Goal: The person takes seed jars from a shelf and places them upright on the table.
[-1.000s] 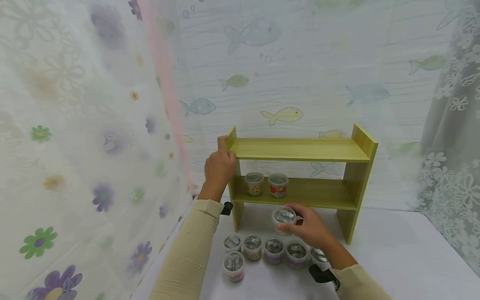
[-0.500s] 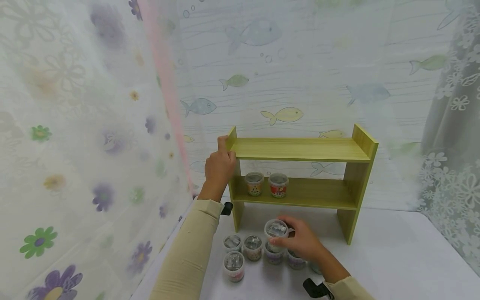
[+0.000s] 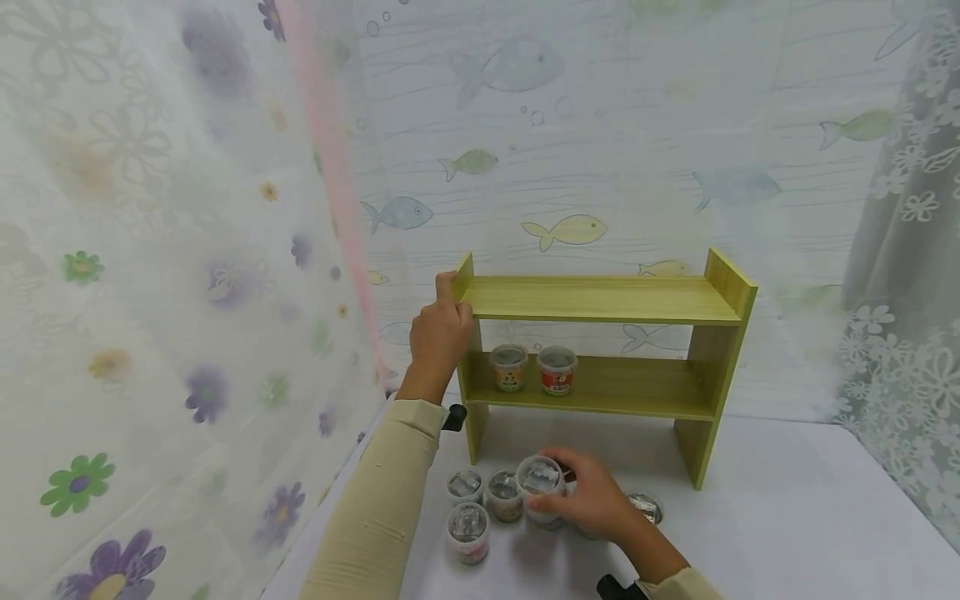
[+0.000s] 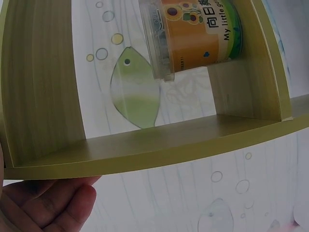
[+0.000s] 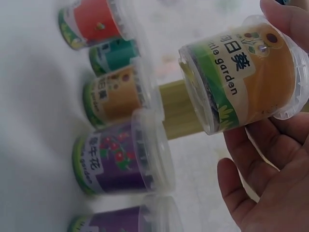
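My right hand [image 3: 596,500] holds a planting cup with a clear lid [image 3: 540,477] above the row of cups on the table. Its orange sunflower label, reading "little garden", faces the right wrist camera [image 5: 241,77]. My left hand [image 3: 441,329] grips the upper left side of the yellow-green wooden shelf [image 3: 600,387]; in the left wrist view its curled fingers [image 4: 79,205] show beside the panel. On the middle board stand an orange-labelled cup [image 3: 509,375] and a red-labelled cup [image 3: 557,379], side by side.
Several lidded cups stand on the white table: two at the left back [image 3: 464,483], a pinkish one in front [image 3: 468,533], and one partly hidden behind my right arm [image 3: 647,505]. Red [image 5: 94,21], orange [image 5: 113,96] and purple [image 5: 116,159] labels show in the right wrist view.
My right hand has carried its cup left and toward me, from in front of the shelf to over the row of cups. The left hand stays on the shelf.
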{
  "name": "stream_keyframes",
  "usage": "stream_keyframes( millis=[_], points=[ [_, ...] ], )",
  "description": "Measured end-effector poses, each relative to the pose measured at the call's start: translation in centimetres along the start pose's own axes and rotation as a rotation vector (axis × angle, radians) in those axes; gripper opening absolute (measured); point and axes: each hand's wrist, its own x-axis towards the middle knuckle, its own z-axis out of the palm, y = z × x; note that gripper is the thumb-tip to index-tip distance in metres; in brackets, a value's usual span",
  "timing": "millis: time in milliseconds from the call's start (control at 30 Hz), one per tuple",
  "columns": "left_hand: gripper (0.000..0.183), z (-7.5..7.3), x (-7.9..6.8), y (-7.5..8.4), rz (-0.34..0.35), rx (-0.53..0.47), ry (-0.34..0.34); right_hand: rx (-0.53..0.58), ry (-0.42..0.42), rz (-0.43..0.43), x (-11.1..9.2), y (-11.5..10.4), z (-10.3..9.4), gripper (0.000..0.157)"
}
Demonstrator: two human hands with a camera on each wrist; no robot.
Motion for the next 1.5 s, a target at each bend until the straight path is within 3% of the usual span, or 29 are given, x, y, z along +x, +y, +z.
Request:
stream_keyframes(
  millis=[333,867,1167,1333,1500],
  points=[
    [0.047,-0.1,-0.1,0.0,0.004,0.0,0.0,-0.002,0.001,-0.019,-0.3,0.5,1.4,0.074],
    [0.048,-0.1,-0.1,0.0,0.005,-0.011,0.01,-0.025,-0.015,-0.033,-0.8,1.0,2.9,0.063],
    [0.048,0.0,-0.1,-0.2,0.004,-0.004,0.012,-0.17,0.074,-0.089,-1.1,1.4,4.0,0.065],
    [0.047,0.1,-0.1,-0.2,0.002,-0.002,0.009,-0.194,0.054,-0.089,-1.2,1.4,4.3,0.065],
    [0.047,0.1,-0.1,-0.2,0.0,-0.006,0.004,-0.301,0.083,-0.122,-1.4,1.4,4.7,0.065]
  ],
)
